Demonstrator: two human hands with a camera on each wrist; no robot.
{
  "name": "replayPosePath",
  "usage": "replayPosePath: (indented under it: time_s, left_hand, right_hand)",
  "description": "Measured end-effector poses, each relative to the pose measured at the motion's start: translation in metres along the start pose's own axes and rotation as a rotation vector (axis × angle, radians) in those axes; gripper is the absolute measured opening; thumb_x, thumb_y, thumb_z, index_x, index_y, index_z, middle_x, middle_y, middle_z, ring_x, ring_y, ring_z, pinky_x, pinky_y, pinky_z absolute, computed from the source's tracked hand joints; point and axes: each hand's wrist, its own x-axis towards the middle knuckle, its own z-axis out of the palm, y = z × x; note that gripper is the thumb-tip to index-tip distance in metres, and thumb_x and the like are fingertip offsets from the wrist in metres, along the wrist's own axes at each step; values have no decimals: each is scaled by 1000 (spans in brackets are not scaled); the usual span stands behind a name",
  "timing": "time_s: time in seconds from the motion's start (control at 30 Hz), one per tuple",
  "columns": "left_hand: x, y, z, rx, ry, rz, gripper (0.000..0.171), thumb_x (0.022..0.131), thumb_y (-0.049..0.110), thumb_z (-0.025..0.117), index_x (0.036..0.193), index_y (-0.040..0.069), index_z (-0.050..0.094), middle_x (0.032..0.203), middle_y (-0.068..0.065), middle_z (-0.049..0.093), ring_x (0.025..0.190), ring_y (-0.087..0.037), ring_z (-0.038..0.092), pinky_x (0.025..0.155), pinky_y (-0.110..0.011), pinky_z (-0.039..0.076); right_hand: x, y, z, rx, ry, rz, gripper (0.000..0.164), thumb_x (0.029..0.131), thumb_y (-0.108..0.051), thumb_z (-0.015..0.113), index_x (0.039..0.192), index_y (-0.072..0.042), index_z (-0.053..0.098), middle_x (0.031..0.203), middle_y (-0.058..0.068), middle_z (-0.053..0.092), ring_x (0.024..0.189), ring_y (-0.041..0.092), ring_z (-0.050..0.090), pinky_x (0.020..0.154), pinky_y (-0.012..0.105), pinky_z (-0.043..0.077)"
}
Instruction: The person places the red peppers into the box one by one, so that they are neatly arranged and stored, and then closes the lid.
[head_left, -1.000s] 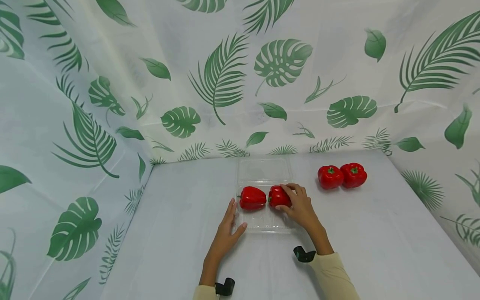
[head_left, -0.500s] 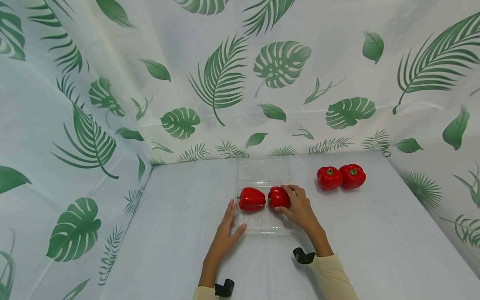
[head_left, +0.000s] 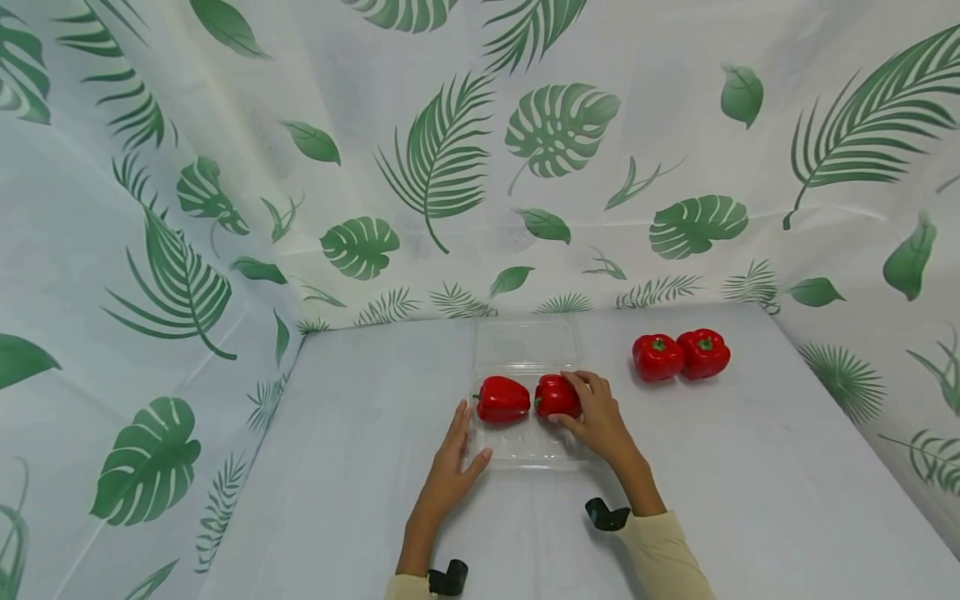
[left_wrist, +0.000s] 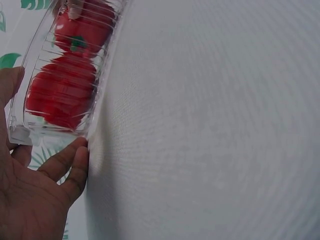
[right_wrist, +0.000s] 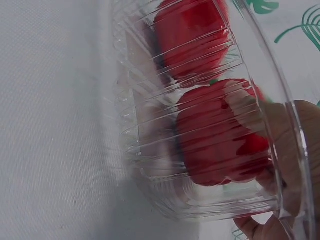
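A clear plastic clamshell container [head_left: 517, 450] lies on the table with its lid [head_left: 525, 342] folded back. Two red bell peppers are side by side in its far half. Around the right-hand bell pepper [head_left: 553, 397], my right hand [head_left: 602, 423] curls its fingers and thumb from the right. The left-hand bell pepper [head_left: 502, 400] lies on its side, stem to the left. My left hand [head_left: 447, 477] rests against the container's left side, fingers extended and thumb spread over the near-left part. Through the ribbed wall, the right wrist view shows the thumb [right_wrist: 247, 110] on the held pepper.
Two more red bell peppers [head_left: 657, 357] [head_left: 703, 353] stand touching, stems up, at the back right of the white-covered table [head_left: 345, 433]. A leaf-print curtain [head_left: 465, 167] hangs behind the table and along its sides.
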Motion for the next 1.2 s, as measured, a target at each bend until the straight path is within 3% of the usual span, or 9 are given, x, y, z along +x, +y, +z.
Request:
replayPosePath:
  time_s: [0.43, 0.6, 0.73, 0.9, 1.03, 1.2]
  left_hand:
    - [1, -2, 0, -4, 5, 4, 75, 95, 35, 61, 157, 16, 22, 165, 4, 14, 143, -28, 38, 110, -44, 39]
    - [0, -1, 0, 0, 2, 12, 75, 95, 39, 60, 157, 17, 22, 165, 4, 15, 141, -30, 42, 109, -45, 40]
    - [1, 0, 0, 10, 2, 17, 76, 95, 40, 60, 157, 18, 22, 165, 3, 15, 141, -30, 42, 109, -45, 41]
    - [0, 0, 0, 7, 4, 16, 76, 95, 40, 60, 157, 17, 22, 165, 2, 15, 142, -30, 41, 108, -45, 41]
    - [-1, -2, 1, 11, 7, 11, 76, 95, 39, 60, 157, 17, 22, 165, 2, 15, 141, -29, 41, 108, -44, 42]
    - [0, -4, 2, 2, 8, 11, 76, 95, 40, 60, 157, 17, 22, 165, 2, 15, 142, -29, 40, 109, -44, 41]
  right_hand:
    - [-1, 7, -4, 116, 88, -45, 67, 84, -27, 78, 141, -9, 48, 138, 18, 48, 128, 36, 45, 99, 58, 50]
    - [-7, 16, -16, 185, 240, -14, 47, 90, -20, 71, 132, -7, 56, 131, 17, 54, 117, 35, 56, 90, 58, 54]
    - [-11, 27, -27, 186, 406, 60, 39, 91, -12, 67, 127, -1, 58, 127, 22, 54, 116, 38, 55, 88, 58, 55]
    - [-13, 40, -39, 213, 527, 214, 51, 89, -9, 68, 136, -1, 50, 135, 24, 41, 123, 38, 47, 90, 60, 53]
    - [-13, 49, -44, 189, 537, 296, 64, 89, -10, 69, 145, -3, 40, 145, 25, 28, 132, 39, 38, 97, 62, 49]
    - [-8, 57, -45, 162, 519, 327, 70, 89, -10, 68, 149, -5, 34, 149, 27, 20, 139, 44, 29, 103, 67, 39]
